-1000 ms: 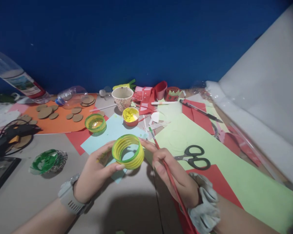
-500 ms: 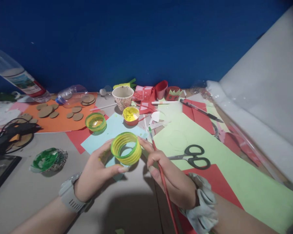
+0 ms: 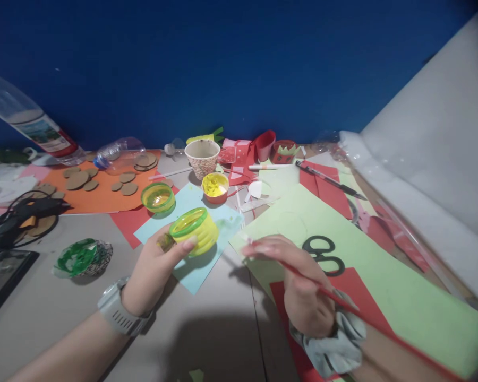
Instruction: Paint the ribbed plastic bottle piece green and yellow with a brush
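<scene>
Tilted in my left hand (image 3: 153,268) is a ribbed plastic ring (image 3: 199,237), coated yellow with a green rim, gripped between thumb and fingers. My right hand (image 3: 302,276) is closed around a red-handled paintbrush (image 3: 366,313), whose tip points left and looks blurred. The brush and the ring are apart. Behind the ring, a small cup of yellow paint (image 3: 215,190) stands near a light blue sheet (image 3: 191,273). A second yellow and green plastic piece (image 3: 158,198) rests at the blue sheet's left corner. Farther left sits a crumpled cup with green paint (image 3: 82,259).
Black-handled scissors (image 3: 322,255) lie on pale green paper (image 3: 402,297), right of my right hand. A patterned paper cup (image 3: 202,159) stands at the back. Cardboard discs (image 3: 77,180) and a clear bottle (image 3: 121,154) occupy the left; a pen (image 3: 330,179) lies at right.
My right hand has let go of the ring and drawn back to the right, the brush swinging to a flatter angle. My left hand has tilted the ring and moved it slightly left.
</scene>
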Available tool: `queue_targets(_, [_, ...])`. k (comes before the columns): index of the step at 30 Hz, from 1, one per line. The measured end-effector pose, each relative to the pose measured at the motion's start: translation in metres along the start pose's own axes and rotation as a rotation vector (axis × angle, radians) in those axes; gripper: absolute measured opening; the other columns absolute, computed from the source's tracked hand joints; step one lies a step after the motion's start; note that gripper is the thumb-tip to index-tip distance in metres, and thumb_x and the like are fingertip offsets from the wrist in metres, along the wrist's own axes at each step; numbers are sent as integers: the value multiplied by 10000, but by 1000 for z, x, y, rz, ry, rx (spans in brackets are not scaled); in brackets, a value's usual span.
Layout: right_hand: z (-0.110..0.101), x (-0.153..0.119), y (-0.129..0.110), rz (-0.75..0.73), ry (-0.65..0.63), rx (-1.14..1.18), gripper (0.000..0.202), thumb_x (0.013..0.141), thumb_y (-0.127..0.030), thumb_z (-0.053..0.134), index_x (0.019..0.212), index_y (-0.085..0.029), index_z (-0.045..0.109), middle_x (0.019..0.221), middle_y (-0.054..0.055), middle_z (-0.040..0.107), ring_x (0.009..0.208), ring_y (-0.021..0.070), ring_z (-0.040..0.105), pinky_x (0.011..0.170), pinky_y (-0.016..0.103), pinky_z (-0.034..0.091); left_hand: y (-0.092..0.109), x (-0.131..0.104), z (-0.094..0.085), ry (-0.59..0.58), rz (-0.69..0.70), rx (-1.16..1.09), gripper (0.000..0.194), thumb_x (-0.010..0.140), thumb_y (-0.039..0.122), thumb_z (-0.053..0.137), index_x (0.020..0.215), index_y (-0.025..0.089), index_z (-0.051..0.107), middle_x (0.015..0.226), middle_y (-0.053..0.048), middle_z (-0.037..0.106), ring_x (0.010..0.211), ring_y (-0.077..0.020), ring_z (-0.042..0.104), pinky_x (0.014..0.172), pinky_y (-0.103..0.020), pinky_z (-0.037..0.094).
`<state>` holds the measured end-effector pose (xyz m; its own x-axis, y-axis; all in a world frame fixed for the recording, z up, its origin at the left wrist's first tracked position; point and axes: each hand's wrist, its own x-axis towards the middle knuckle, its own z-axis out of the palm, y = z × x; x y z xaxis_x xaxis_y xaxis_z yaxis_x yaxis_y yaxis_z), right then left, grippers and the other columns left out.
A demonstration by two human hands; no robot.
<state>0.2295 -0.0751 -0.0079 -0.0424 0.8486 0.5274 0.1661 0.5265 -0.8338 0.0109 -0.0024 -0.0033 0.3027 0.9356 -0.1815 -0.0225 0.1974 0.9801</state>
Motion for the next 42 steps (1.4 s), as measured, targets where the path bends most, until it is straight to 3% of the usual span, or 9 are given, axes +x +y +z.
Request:
queue_targets(3, [2, 3, -2, -249, -50, -44, 319, 990, -363, 387, 1100, -181, 624, 899, 86, 679, 848, 204, 653, 774, 357, 533, 2, 2, 4, 11, -15, -1, 368, 832, 369, 670, 1146, 176, 655, 1150, -82, 726, 1047, -258, 662, 886, -335, 521])
queue_targets(6, [7, 7, -3, -347, -196, -84, 263, 980, -246, 406, 1112, -120, 597, 904, 103, 662, 833, 168, 634, 756, 302, 523, 4, 2, 6, -4, 0, 18, 345, 835, 361, 670, 1129, 180, 664, 1143, -77, 727, 1042, -248, 657, 885, -323, 516])
queue_targets(11, [10, 6, 0, -294, -281, -135, 260, 961, -145, 403, 1158, -106, 568, 1004, 131, 649, 958, 176, 604, 837, 320, 507, 7, 1, 8, -32, 28, 41, 301, 832, 352, 679, 1088, 192, 680, 1128, -58, 731, 1033, -223, 653, 891, -301, 514])
queue_targets(15, [9, 6, -1, -330, -242, -192, 253, 956, -130, 386, 1128, -102, 569, 943, 117, 655, 897, 165, 610, 784, 306, 510, 10, -1, 10, -19, 28, 34, 258, 836, 337, 680, 1060, 208, 686, 1133, -26, 734, 1044, -184, 657, 925, -260, 502])
queue_targets(20, [11, 8, -4, -356, -314, -265, 235, 939, -121, 448, 1155, -118, 540, 947, 102, 672, 849, 154, 622, 760, 293, 524, 11, 0, 10, -16, 34, 48, 255, 826, 335, 693, 1049, 212, 696, 1112, -10, 746, 1032, -160, 669, 918, -223, 504])
queue_targets(24, [10, 9, -4, -377, -258, -309, 209, 923, -97, 452, 1102, -95, 561, 940, 117, 663, 865, 164, 618, 792, 303, 511, 11, 1, 10, -6, 39, 46, 244, 818, 332, 702, 1037, 224, 701, 1108, 2, 749, 1027, -154, 672, 910, -215, 508])
queue_targets(29, [10, 8, -2, -379, -330, -271, 218, 927, -99, 466, 1127, -77, 551, 943, 118, 674, 856, 162, 621, 777, 293, 516, 8, 1, 9, -3, 50, 59, 243, 815, 313, 706, 1038, 217, 704, 1120, -8, 747, 1027, -165, 673, 905, -230, 507])
queue_targets(42, [9, 9, -6, -353, -267, -331, 225, 922, -99, 456, 1126, -103, 550, 951, 117, 676, 860, 162, 639, 803, 293, 514, 11, 0, 12, 38, 24, 71, 278, 776, 343, 742, 1011, 200, 709, 1072, -15, 763, 995, -166, 687, 894, -226, 517])
